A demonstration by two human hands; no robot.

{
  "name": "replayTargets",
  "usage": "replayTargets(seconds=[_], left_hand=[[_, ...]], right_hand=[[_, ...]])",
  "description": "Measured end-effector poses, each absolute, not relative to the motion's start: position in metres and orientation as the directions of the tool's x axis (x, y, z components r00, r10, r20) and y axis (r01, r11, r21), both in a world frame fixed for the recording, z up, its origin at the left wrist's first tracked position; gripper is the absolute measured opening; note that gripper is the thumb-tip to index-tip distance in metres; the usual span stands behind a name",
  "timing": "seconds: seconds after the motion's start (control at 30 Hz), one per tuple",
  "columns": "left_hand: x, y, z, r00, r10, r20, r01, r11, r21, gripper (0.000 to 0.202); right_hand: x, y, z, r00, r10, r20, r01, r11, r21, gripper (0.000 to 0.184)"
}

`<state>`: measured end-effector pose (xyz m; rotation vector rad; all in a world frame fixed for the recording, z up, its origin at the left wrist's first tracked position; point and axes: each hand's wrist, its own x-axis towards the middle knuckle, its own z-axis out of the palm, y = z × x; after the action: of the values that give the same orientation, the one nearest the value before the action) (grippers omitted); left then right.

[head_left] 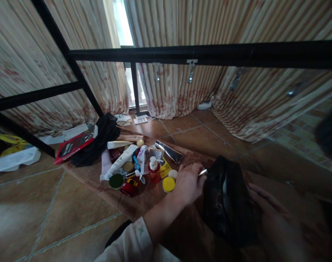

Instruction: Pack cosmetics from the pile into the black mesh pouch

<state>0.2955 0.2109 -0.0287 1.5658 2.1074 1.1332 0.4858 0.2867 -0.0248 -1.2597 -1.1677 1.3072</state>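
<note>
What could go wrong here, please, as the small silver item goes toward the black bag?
The left hand pinches a small silver item by one end at the black bag; it could slip onto the mat. The right hand holds the limp bag's far side, so its mouth may sag shut. The forearm could topple the red bottle.

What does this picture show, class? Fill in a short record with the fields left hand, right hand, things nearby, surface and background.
left hand: left hand pinches a small silvery object at the mouth of the black bag
right hand: right hand rests on the bag's far side
things nearby: yellow-lidded jar, red bottle with white cap, white tube, silver tube, red book
surface: brown mat on a tiled floor
background: striped curtains, black metal frame
</note>
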Motion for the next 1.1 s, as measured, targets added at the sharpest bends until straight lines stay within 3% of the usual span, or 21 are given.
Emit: replayTargets(seconds=[0.07, 0.13, 0.2, 0.3, 0.67, 0.9, 1.1], left_hand=[[0.294, 0.214, -0.026, -0.453, 0.877, 0.16, 0.356, 0.013, 0.934, 0.027], [0.292, 0.216, -0.024, -0.462, 0.887, 0.004, -0.075, -0.044, 0.996, 0.03], [0.291, 0.216, -0.022, -0.38, 0.914, -0.146, -0.429, -0.034, 0.903, 0.036], [0.291, 0.214, -0.019, -0.25, 0.937, -0.243, -0.639, 0.029, 0.769, 0.044], [0.295, 0.21, -0.014, -0.337, 0.878, -0.339, -0.617, 0.066, 0.785, 0.036], [0.294, 0.21, -0.017, -0.339, 0.89, -0.305, -0.616, 0.035, 0.787, 0.039], [0.293, 0.21, -0.019, -0.396, 0.88, -0.262, -0.499, 0.034, 0.866, 0.042]], right_hand=[[0.484, 0.287, -0.024, 0.01, 0.986, -0.166, -0.042, -0.166, -0.985, 0.035], [0.481, 0.287, -0.022, 0.038, 0.978, -0.206, -0.092, -0.202, -0.975, 0.038], [0.478, 0.286, -0.019, 0.049, 0.973, -0.224, -0.13, -0.216, -0.968, 0.039], [0.476, 0.285, -0.017, 0.03, 0.969, -0.246, -0.124, -0.241, -0.963, 0.041], [0.476, 0.287, -0.025, -0.042, 0.982, -0.184, -0.182, -0.189, -0.965, 0.039], [0.475, 0.29, -0.028, -0.046, 0.99, -0.135, -0.202, -0.141, -0.969, 0.033], [0.474, 0.289, -0.022, -0.043, 0.989, -0.142, -0.192, -0.147, -0.97, 0.031]])
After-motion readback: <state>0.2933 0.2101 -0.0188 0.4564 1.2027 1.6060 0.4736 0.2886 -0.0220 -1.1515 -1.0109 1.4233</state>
